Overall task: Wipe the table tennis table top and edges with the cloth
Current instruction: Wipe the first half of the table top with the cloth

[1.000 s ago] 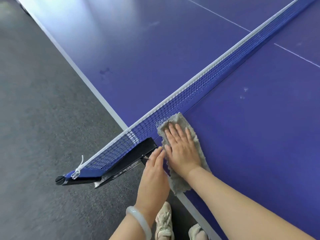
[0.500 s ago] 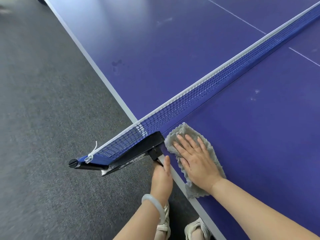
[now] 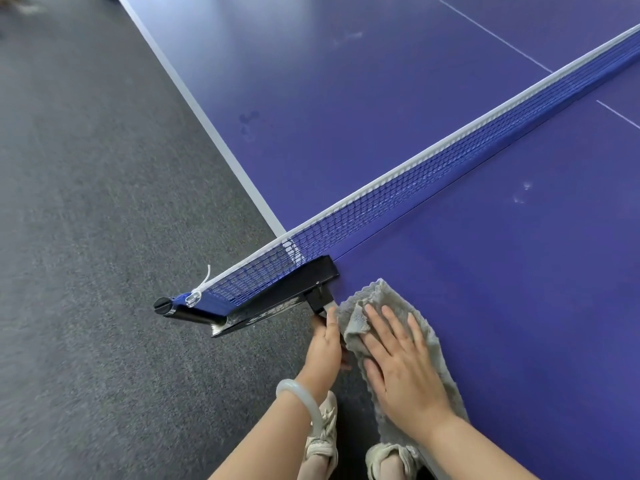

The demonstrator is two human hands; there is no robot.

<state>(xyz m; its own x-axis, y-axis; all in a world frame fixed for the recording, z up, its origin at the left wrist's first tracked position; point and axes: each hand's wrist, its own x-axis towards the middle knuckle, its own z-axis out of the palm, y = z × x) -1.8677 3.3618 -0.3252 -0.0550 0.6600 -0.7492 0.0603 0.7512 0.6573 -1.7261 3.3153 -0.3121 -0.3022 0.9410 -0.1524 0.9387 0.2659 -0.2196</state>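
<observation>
The blue table tennis table (image 3: 519,306) fills the right of the view, its white side edge (image 3: 214,133) running down to me. A grey fluffy cloth (image 3: 377,292) lies on the top at that edge, just on my side of the net clamp, one corner folded over. My right hand (image 3: 401,368) presses flat on the cloth with fingers spread. My left hand (image 3: 323,348), a pale bangle on its wrist, grips the table edge beside the cloth, thumb pointing up at the clamp.
The blue net (image 3: 433,181) crosses the table diagonally. Its black clamp (image 3: 298,289) and post (image 3: 169,308) stick out past the edge over dark grey carpet (image 3: 104,237). Smudges (image 3: 249,124) mark the far half, white specks (image 3: 523,192) the near half. My shoes (image 3: 322,438) stand below.
My right hand has slid the cloth back from the net toward me along the edge. My left hand has dropped from beside the clamp to a grip on the table edge.
</observation>
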